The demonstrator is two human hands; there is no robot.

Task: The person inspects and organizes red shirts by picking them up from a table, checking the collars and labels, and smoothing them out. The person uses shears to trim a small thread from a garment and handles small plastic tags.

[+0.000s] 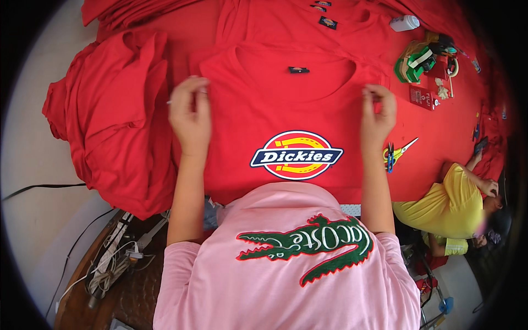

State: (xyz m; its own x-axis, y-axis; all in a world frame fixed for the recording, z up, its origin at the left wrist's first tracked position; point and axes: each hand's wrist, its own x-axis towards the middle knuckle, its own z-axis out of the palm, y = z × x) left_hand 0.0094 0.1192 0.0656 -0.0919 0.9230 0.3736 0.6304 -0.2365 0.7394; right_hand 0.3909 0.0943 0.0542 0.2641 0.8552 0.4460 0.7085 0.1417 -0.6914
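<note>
A red T-shirt (236,115) lies in front of me with its neckline away from me. On its chest is an oval print (297,155) in blue, white, yellow and red. A small dark label (298,70) shows inside the collar. My left hand (190,116) is at the shirt's left shoulder edge, thumb and fingers curled together in a pinch on the cloth. At the opposite shoulder edge, my right hand (378,116) is bent in a similar pinch. The cloth between the fingertips is mostly hidden on both sides.
A heap of red cloth (110,121) is on the left, and more red shirts (264,25) lie beyond. To the right are yellow-handled scissors (404,149), a small red box (422,98), green tape rolls (413,63) and a white bottle (404,22). A person in yellow (448,203) is at the right.
</note>
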